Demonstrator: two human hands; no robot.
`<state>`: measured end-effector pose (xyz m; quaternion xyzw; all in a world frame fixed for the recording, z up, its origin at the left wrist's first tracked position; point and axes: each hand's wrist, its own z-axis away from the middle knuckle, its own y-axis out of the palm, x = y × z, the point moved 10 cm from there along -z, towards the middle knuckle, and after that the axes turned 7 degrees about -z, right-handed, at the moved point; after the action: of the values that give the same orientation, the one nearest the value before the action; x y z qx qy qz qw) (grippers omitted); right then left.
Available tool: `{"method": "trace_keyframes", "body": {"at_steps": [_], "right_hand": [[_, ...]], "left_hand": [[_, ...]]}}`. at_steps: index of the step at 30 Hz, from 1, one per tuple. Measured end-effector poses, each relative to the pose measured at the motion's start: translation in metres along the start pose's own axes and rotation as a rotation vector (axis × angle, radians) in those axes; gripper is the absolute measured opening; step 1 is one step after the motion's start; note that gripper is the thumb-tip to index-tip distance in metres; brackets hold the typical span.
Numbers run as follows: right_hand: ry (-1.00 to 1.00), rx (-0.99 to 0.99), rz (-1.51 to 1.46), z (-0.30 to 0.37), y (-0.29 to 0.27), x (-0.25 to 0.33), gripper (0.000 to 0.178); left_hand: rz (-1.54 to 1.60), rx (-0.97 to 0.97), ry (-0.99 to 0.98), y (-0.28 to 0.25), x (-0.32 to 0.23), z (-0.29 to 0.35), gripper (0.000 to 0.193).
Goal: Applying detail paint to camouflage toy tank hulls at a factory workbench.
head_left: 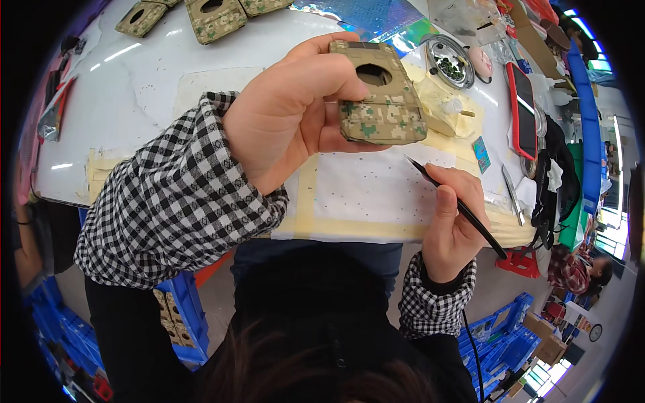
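Fingers of the left hand (289, 114) grip a camouflage case (378, 94) raised for viewing, while the right hand (453, 225) pinches a black pen (457, 205) tip-down over the white sheet (369, 191).

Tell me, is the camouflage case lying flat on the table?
No, the left hand holds the camouflage case up above the table.

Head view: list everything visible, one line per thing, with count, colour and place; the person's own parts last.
case: one, camouflage green-tan, held up in left hand
spare cases: three, camouflage, table's far left
pen tool: one, black, in right hand
sheet: one, white, speckled, taped down at table's near edge
dish: one, metal, round, far right
phone: one, red, right
crates: several, blue, on floor
left hand: grips case
right hand: grips pen tool
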<state>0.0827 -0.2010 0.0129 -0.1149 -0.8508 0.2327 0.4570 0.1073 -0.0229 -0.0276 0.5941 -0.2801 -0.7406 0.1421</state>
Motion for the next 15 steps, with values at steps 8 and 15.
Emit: {"method": "trace_keyframes", "body": {"at_steps": [8, 15], "right_hand": [[0.0, 0.001, 0.004, -0.0002, 0.0006, -0.0009, 0.012], [-0.007, 0.003, 0.015, -0.0007, 0.0003, 0.0009, 0.013]], "left_hand": [[0.009, -0.001, -0.002, -0.0015, 0.002, -0.0013, 0.065], [-0.007, -0.006, -0.002, -0.0012, 0.0008, -0.0004, 0.065]]}}
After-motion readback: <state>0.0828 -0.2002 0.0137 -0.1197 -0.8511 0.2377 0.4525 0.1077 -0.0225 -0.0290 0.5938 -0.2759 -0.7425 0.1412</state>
